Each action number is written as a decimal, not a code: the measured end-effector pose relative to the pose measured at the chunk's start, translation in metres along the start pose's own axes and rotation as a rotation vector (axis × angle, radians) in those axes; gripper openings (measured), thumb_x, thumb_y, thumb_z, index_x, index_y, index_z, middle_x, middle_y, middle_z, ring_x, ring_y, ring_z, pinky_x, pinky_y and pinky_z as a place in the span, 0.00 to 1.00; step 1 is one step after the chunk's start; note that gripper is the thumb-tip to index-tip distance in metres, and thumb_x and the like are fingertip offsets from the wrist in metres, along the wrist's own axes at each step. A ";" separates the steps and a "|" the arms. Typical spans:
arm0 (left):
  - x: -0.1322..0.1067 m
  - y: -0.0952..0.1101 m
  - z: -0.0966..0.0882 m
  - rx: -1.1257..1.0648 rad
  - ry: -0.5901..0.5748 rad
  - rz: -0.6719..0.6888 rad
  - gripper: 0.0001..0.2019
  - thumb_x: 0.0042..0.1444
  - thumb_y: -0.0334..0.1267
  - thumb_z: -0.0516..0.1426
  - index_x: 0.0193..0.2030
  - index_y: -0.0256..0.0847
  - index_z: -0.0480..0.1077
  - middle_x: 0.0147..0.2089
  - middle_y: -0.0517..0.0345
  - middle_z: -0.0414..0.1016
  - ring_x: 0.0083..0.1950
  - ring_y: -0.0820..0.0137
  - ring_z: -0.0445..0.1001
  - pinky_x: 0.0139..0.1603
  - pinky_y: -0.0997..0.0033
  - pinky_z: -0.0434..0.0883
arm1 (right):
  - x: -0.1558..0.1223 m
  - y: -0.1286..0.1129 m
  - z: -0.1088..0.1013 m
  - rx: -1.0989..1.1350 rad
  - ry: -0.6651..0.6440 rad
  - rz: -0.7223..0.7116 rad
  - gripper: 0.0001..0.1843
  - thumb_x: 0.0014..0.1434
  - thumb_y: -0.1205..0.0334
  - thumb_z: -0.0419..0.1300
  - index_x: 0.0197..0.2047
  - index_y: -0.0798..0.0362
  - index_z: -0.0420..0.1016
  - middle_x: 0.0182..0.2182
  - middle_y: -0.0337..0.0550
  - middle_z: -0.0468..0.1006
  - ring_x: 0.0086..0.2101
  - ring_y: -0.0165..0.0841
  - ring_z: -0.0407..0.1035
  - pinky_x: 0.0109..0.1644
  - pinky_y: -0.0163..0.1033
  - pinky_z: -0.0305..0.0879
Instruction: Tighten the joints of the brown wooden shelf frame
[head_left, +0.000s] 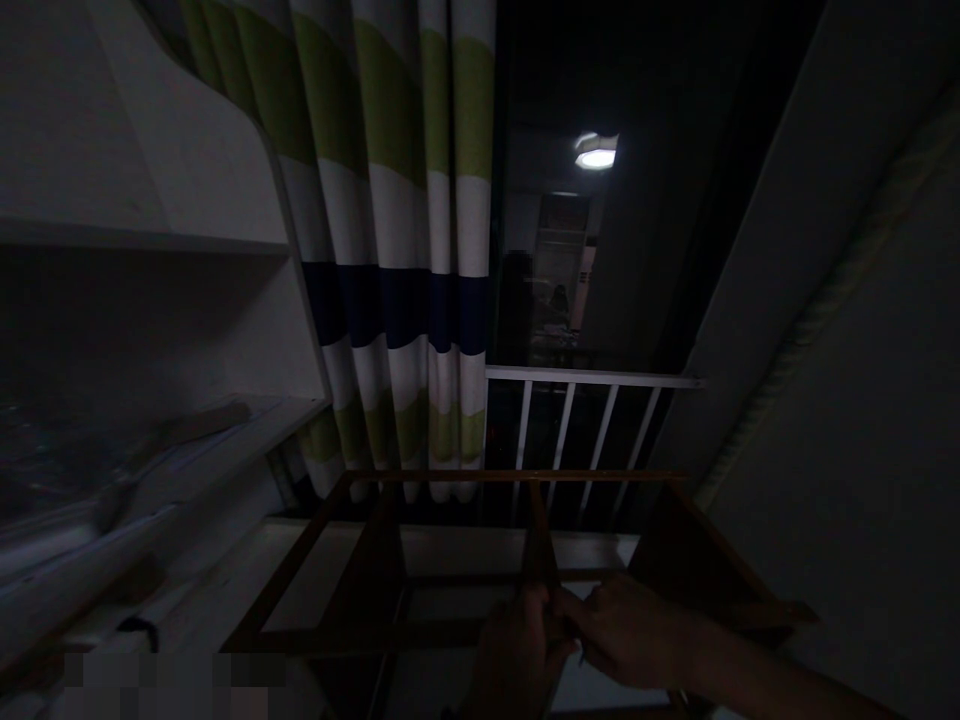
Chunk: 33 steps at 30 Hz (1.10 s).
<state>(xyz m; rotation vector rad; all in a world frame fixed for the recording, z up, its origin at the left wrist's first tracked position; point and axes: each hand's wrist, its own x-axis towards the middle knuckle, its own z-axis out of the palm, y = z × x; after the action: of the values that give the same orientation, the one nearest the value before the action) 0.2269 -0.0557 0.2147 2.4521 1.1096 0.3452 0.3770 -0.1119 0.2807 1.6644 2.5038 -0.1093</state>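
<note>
A dark brown wooden frame [420, 634] with upright panels spans the lower part of the dim head view. My left hand [514, 650] is at its middle, fingers closed around the frame where a divider panel [537, 530] meets the front rail. Right beside it, my right hand [626, 625] reaches in from the right with its fingers curled in a pinch close to the left fingertips. A small thin tip [581, 655] shows below the right fingers. What the right hand pinches is too dark to name.
A white desk with shelves [255, 420] stands at the left, cluttered with items. Behind the frame hang striped curtains [397, 220] beside a dark window with a white railing [592, 378]. A grey wall [862, 450] closes off the right side.
</note>
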 end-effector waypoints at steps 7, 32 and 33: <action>0.001 -0.001 0.003 -0.010 0.023 0.037 0.12 0.51 0.36 0.52 0.44 0.39 0.62 0.40 0.53 0.72 0.42 0.64 0.69 0.43 0.65 0.65 | 0.008 -0.004 0.011 -0.031 0.016 0.120 0.17 0.54 0.60 0.50 0.46 0.58 0.64 0.27 0.47 0.75 0.28 0.42 0.70 0.29 0.41 0.63; 0.002 -0.002 -0.001 -0.030 -0.047 0.027 0.17 0.49 0.39 0.54 0.47 0.38 0.62 0.43 0.50 0.71 0.44 0.61 0.68 0.45 0.64 0.64 | 0.006 -0.001 0.023 -0.074 0.060 0.097 0.13 0.54 0.63 0.48 0.43 0.56 0.64 0.26 0.44 0.74 0.26 0.38 0.70 0.25 0.37 0.56; 0.002 -0.002 -0.001 -0.027 -0.053 0.024 0.18 0.49 0.39 0.54 0.47 0.38 0.62 0.43 0.49 0.70 0.45 0.61 0.67 0.45 0.64 0.64 | 0.006 -0.001 0.023 -0.093 0.060 0.076 0.13 0.53 0.65 0.49 0.43 0.57 0.64 0.25 0.43 0.74 0.25 0.38 0.70 0.24 0.36 0.54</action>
<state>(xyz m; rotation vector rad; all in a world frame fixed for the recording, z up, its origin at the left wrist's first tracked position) 0.2261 -0.0528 0.2147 2.4385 1.0480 0.2981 0.3751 -0.1100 0.2566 1.7475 2.4433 0.0646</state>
